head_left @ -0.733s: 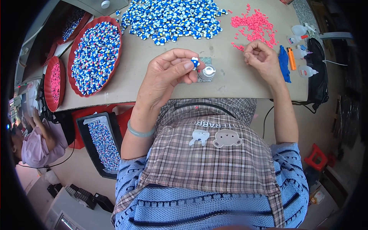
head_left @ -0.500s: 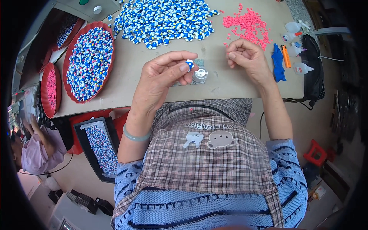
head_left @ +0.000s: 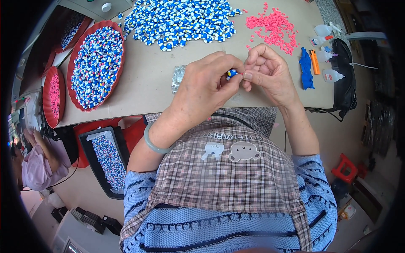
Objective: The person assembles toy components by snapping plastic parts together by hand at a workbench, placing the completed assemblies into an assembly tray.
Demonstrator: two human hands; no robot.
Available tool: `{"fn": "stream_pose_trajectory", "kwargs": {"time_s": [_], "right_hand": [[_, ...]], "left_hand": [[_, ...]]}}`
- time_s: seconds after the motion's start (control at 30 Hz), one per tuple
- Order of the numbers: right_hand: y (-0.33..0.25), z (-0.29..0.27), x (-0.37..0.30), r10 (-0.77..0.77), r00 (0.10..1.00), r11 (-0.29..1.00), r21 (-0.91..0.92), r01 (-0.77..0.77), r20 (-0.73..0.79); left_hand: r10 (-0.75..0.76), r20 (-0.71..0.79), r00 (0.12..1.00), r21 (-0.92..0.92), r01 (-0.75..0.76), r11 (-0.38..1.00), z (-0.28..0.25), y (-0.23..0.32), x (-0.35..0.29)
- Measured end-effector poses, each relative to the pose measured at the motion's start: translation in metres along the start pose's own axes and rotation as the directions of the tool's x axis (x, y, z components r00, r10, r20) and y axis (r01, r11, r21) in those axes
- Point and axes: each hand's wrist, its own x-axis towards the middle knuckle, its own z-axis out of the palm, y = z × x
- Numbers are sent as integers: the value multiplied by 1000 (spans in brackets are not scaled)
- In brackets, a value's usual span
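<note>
checked apron [head_left: 223, 181] with bear and rabbit patches [head_left: 245, 152], blue dark-striped knit sweater [head_left: 202, 223], pale bangle [head_left: 149, 141]

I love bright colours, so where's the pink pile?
The pink pile is at upper right in the head view, on the table beyond the right hand, right of the blue-and-white pile.

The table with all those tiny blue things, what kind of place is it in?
Probably a workshop: a big pile of blue-and-white pieces, scattered pink bits and squeeze bottles share the table.
</note>
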Motion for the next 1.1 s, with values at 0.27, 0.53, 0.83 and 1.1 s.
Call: {"fn": "stream_pose_trajectory", "kwargs": {"time_s": [0.27, 0.53, 0.83, 1.1], "right_hand": [[3, 5, -5, 27, 999, 999, 22, -28, 23], [-1, 12, -8, 53, 998, 999, -9, -53, -21], [-5, 12, -9, -7, 999, 995, -97, 2, -48], [-3, 1, -4, 102, 995, 985, 143, -98, -19]], "left_hand": [[17, 29, 999, 7, -17, 1000, -3, 0, -2], [57, 41, 997, 15, -58, 998, -5, -3, -3], [50, 25, 998, 11, -51, 999, -4, 0, -2], [-102, 105, 989, -122, 114, 986, -9, 3, -1]]}}
